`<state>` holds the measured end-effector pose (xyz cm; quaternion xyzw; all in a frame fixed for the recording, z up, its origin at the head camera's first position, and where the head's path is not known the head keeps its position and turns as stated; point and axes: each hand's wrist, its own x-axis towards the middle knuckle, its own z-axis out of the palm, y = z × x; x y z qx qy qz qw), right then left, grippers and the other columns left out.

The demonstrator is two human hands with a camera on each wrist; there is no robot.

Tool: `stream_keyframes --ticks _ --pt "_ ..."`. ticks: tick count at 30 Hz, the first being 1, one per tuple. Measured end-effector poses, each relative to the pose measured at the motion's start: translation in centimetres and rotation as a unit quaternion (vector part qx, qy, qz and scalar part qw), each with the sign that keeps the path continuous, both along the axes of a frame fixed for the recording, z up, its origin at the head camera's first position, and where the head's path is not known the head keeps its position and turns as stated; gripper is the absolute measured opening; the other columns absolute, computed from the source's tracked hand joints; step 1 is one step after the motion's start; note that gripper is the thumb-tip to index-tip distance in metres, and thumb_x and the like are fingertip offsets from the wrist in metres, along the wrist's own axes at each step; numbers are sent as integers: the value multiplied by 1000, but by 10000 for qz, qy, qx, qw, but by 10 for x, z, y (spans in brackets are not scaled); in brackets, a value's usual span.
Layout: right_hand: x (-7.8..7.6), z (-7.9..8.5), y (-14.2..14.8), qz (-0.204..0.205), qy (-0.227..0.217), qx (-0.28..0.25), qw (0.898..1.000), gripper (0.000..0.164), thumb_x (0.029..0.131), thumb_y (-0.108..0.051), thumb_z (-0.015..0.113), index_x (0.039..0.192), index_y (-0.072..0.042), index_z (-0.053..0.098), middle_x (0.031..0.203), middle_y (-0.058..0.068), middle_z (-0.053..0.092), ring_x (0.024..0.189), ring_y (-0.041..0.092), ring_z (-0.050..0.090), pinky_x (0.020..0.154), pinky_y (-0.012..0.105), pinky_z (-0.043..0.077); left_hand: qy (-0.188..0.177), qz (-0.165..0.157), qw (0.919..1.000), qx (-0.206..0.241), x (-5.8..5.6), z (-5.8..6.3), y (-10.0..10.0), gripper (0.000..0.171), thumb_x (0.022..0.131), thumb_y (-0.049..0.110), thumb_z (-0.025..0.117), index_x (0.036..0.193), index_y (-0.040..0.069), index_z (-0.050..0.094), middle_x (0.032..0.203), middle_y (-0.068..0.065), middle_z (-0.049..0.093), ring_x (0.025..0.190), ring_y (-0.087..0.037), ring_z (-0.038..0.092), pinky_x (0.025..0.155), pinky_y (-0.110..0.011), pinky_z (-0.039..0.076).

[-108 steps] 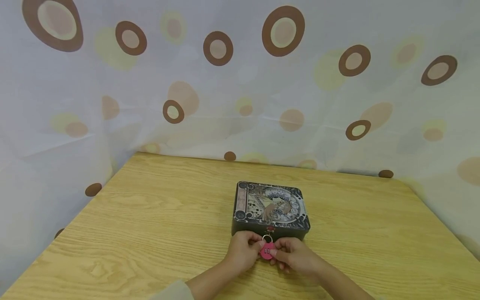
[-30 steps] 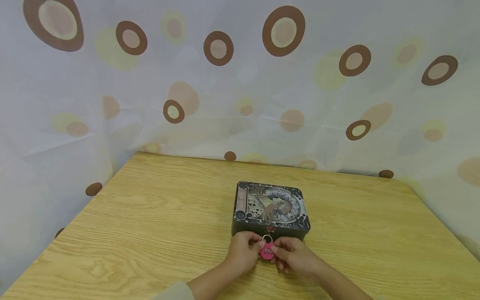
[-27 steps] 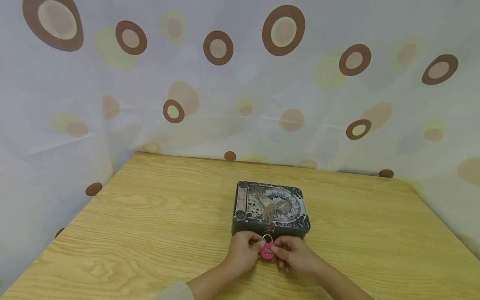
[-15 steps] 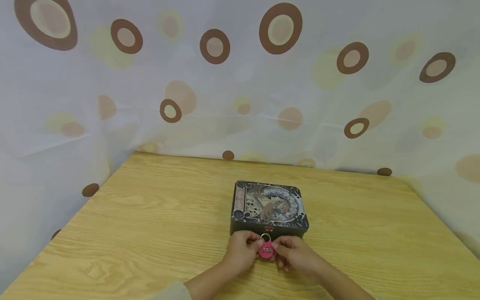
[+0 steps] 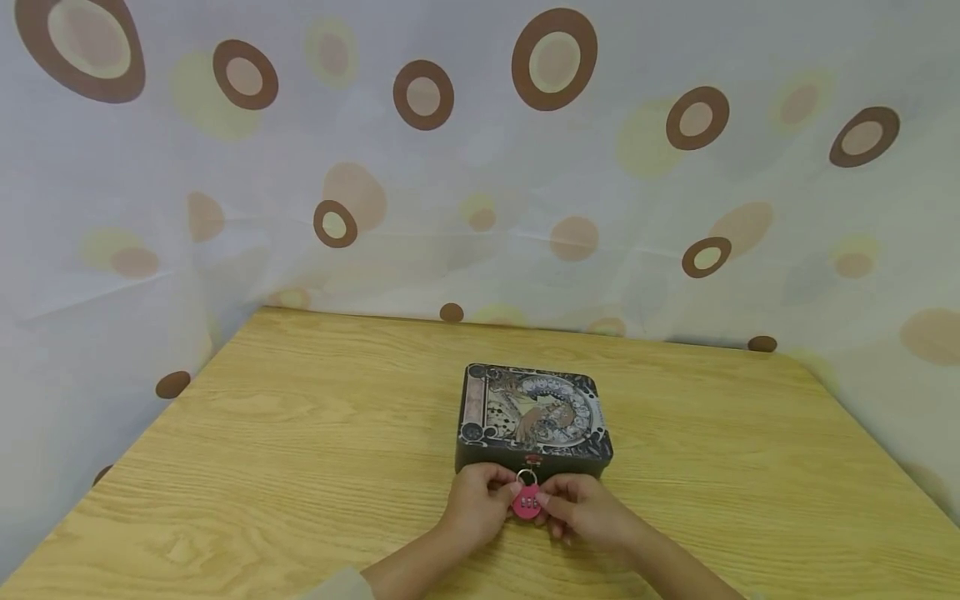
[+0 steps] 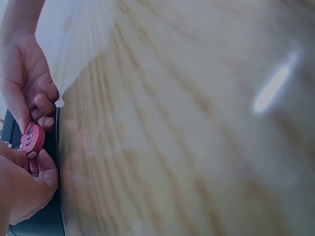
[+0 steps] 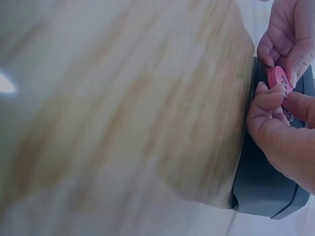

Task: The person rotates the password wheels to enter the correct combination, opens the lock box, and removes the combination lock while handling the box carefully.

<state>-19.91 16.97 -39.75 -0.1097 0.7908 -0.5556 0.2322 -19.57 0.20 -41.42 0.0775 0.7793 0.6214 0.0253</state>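
Observation:
A pink combination padlock (image 5: 527, 502) with several number dials hangs at the red clasp (image 5: 532, 459) on the front of a dark tin box (image 5: 540, 408) with an illustrated lid. The lid is down. My left hand (image 5: 477, 505) pinches the padlock's left side between thumb and fingers. On its right side, my right hand (image 5: 589, 510) pinches the body, the thumb tip beside the dials. In the left wrist view the padlock (image 6: 32, 141) shows its dial face between both hands. The right wrist view has the padlock (image 7: 279, 78) partly hidden by fingers.
The box stands on a wood-grain table (image 5: 315, 433), towards its front middle. Behind and at both sides hangs a pale curtain (image 5: 480, 167) with brown and yellow dots.
The right thumb has shifted from over the dials to the padlock's right edge, baring more of the dials. Both hands keep their hold; the head view has shifted slightly.

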Motion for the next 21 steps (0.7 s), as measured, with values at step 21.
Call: stream_keyframes --ticks 21 --pt "1 0 -5 -16 132 19 9999 16 90 -6 53 90 10 55 66 -2 57 56 6 47 48 15 40 138 45 9996 -246 1 1 0 11 84 3 63 81 -7 65 69 -10 63 61 -7 51 51 -17 44"
